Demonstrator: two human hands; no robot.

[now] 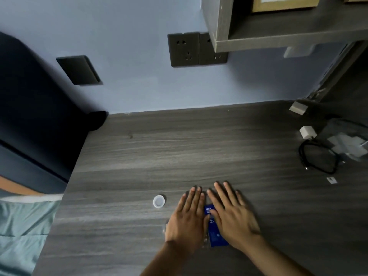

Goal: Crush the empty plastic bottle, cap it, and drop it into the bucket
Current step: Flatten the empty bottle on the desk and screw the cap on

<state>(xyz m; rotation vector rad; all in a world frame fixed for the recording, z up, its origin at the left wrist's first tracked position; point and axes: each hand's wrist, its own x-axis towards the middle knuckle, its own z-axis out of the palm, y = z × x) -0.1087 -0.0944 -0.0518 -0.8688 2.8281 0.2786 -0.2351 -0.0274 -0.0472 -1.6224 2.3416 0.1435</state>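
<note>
Left hand [188, 218] flat, fingers extended, pressing plastic bottle [214, 234] | right hand [232, 216] same, palm down | bottle under both, near desk [179, 148] edge | white cap [159, 201] just left, apart

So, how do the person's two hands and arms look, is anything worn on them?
Both are bare: the left hand and the right hand show no gloves, rings or watch, and the forearms carry no sleeves as far as the picture reaches.
</note>
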